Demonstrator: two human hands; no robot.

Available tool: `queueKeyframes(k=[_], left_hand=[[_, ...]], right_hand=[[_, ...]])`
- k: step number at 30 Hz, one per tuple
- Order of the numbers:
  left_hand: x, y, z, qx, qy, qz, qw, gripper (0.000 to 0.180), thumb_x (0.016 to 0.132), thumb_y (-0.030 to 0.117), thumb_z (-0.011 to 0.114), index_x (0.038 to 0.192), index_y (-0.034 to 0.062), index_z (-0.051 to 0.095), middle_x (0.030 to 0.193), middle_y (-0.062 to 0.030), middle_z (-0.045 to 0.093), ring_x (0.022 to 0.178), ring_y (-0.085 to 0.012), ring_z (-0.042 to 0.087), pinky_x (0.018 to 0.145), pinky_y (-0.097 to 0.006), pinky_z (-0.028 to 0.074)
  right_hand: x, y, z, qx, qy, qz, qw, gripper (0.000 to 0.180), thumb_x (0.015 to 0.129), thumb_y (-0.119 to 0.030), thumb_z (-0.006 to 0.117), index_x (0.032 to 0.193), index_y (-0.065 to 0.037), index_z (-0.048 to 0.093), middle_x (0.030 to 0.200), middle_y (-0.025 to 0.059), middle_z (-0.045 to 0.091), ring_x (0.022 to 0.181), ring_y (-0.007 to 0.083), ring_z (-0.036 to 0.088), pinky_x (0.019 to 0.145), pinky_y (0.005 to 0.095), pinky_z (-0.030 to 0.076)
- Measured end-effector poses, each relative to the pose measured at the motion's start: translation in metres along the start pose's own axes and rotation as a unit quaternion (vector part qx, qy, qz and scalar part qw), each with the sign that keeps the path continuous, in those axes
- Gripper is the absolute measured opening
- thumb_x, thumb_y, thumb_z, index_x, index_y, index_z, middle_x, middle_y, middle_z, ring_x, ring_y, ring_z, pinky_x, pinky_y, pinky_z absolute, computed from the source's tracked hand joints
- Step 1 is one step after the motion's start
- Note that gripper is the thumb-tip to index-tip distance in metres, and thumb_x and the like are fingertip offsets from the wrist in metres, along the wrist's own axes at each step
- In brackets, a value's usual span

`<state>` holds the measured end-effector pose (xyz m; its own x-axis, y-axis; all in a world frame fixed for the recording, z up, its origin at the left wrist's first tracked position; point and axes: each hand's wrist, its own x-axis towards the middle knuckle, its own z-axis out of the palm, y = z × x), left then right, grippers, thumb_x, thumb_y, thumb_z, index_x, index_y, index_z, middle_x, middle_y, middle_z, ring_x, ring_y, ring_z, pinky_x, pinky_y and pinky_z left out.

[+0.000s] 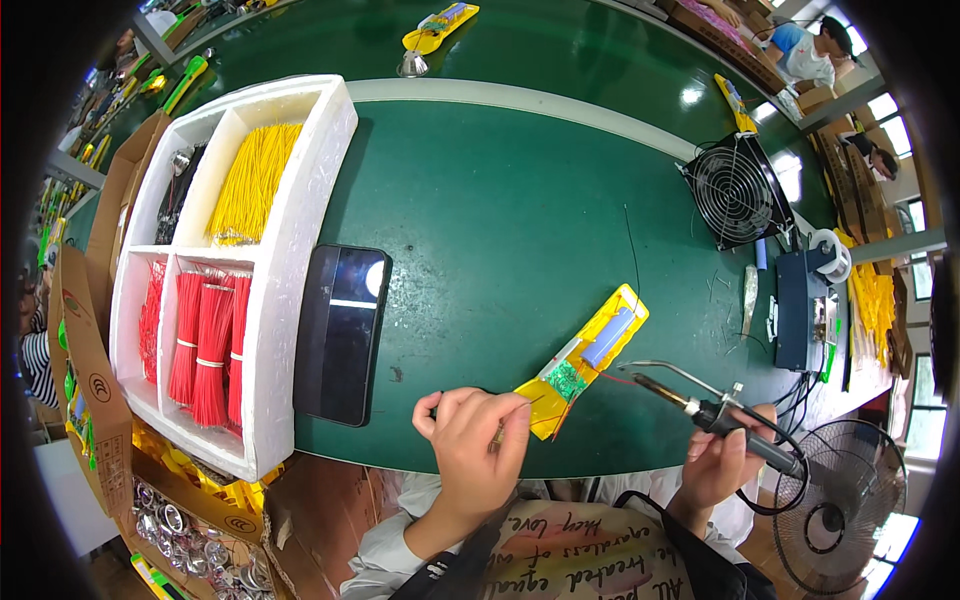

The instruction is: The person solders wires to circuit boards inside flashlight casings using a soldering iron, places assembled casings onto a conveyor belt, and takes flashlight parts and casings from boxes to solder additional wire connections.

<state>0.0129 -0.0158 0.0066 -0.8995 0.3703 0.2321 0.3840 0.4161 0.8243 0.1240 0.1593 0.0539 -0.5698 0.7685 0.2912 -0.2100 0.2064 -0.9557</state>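
My right hand (722, 462) is wrapped round the black handle of a soldering iron (712, 412). A thin bent metal tube runs alongside the iron, and its tip points left toward a yellow plastic lamp housing (547, 408). In that housing lie a purple cylindrical battery (608, 338) and a small green circuit board (566, 379). A red wire (617, 379) sticks out beside the board toward the iron. Just left of the housing, my left hand (478, 432) is closed, fingers curled and pinched; a small dark bit shows at it, too hidden to name.
A white foam box (270, 360) holds red, yellow and black wires at left, beside a dark phone (345, 335). To the right stand a small black fan (738, 190), a blue-grey soldering unit (803, 310) and a solder spool (829, 256). Another yellow housing (430, 35) lies far off.
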Motion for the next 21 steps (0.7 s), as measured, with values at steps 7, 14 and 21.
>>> queueKeyframes(k=[7, 14, 21], left_hand=[[0.003, 0.009, 0.012, 0.075, 0.049, 0.043, 0.995, 0.009, 0.066, 0.008, 0.067, 0.070, 0.0119, 0.059, 0.060, 0.0058, 0.050, 0.068, -0.0141, 0.048, 0.075, -0.035, 0.025], [0.010, 0.009, 0.014, 0.111, 0.033, 0.055, 0.992, 0.010, 0.065, 0.010, 0.068, 0.068, 0.0140, 0.060, 0.058, 0.0073, 0.049, 0.066, -0.0134, 0.047, 0.071, -0.035, 0.024], [0.010, 0.009, 0.015, 0.104, 0.030, 0.053, 0.993, 0.011, 0.065, 0.009, 0.068, 0.067, 0.0142, 0.059, 0.058, 0.0075, 0.049, 0.065, -0.0131, 0.047, 0.071, -0.034, 0.024]], right_hand=[[-0.025, 0.009, 0.013, -0.067, -0.043, 0.059, 0.995, 0.032, 0.078, -0.019, 0.059, 0.087, 0.001, 0.037, 0.061, 0.0137, 0.054, 0.045, 0.0140, 0.055, 0.041, 0.0230, 0.046], [-0.027, 0.016, 0.011, -0.086, -0.071, 0.051, 0.993, 0.027, 0.080, -0.015, 0.058, 0.088, 0.003, 0.038, 0.061, 0.0148, 0.055, 0.046, 0.0139, 0.055, 0.042, 0.0224, 0.046], [-0.028, 0.018, 0.011, -0.081, -0.077, 0.056, 0.992, 0.027, 0.080, -0.014, 0.057, 0.087, 0.004, 0.038, 0.062, 0.0148, 0.056, 0.046, 0.0132, 0.055, 0.042, 0.0218, 0.046]])
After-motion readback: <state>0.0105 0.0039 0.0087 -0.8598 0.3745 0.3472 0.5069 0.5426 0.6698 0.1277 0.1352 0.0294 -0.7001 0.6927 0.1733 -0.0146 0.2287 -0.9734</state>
